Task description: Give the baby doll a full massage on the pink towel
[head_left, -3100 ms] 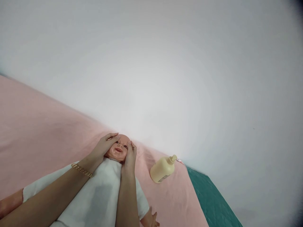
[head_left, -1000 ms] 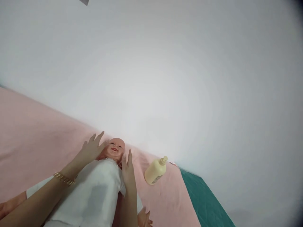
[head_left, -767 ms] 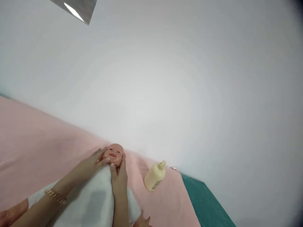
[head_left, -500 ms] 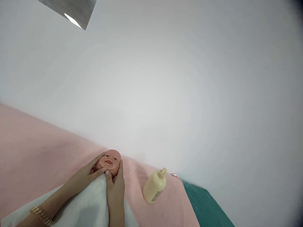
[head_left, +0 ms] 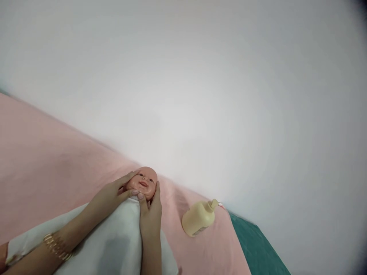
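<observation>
Nearest first: a gold-coloured bracelet [head_left: 57, 247] circles the left wrist, low in the view; both forearms are bare and lie over the doll [head_left: 126, 225]. The doll is on its back, dressed in a white shirt with a grey patch [head_left: 113, 252] on the front (shadow or print, cannot tell which). A bit of its arm shows at the left edge of the view, beyond the sleeve.

Farther up, the left hand [head_left: 114, 193] and right hand [head_left: 151, 215] hold the doll's head [head_left: 146, 183] between them, one on each side. Fingers are curved along the cheeks; both thumbs meet near the chin, by the collar. Grip: narrow, cupped, in contact on both sides.

To the right of the right hand, apart from it, a pale yellow pump bottle [head_left: 197, 218] stands on the pink cloth [head_left: 57, 164], which also lies under the doll. A green mat [head_left: 260, 248] shows past the cloth's right edge. Farthest: white wall [head_left: 200, 95], filling the upper view.
</observation>
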The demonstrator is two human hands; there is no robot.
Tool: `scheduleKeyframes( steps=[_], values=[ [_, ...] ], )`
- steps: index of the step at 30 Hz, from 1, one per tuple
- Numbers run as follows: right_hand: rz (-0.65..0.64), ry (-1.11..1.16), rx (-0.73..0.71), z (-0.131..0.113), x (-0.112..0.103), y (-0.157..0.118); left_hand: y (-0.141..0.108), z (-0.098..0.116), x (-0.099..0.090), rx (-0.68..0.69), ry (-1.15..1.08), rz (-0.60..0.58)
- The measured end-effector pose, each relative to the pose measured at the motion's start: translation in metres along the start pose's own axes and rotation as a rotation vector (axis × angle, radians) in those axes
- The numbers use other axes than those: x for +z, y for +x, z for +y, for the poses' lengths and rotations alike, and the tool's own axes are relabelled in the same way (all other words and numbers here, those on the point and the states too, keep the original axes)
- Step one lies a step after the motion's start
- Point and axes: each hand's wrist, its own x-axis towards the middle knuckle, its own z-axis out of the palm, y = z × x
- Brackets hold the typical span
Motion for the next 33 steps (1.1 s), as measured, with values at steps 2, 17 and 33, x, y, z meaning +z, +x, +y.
scheduleKeyframes(
  steps=[2, 17, 33],
  values=[
    [-0.024, 0.046, -0.026, -0.001, 0.000, 0.000, -0.003, 0.005, 0.001, 0.048, 0.083, -0.029],
    [-0.096, -0.022, -0.007, -0.002, -0.008, -0.001, 0.001, -0.007, 0.000, 0.099, 0.118, -0.070],
    [-0.103, -0.047, 0.050, -0.014, -0.005, -0.006, -0.003, -0.003, 0.001, 0.041, 0.344, -0.116]
  ],
)
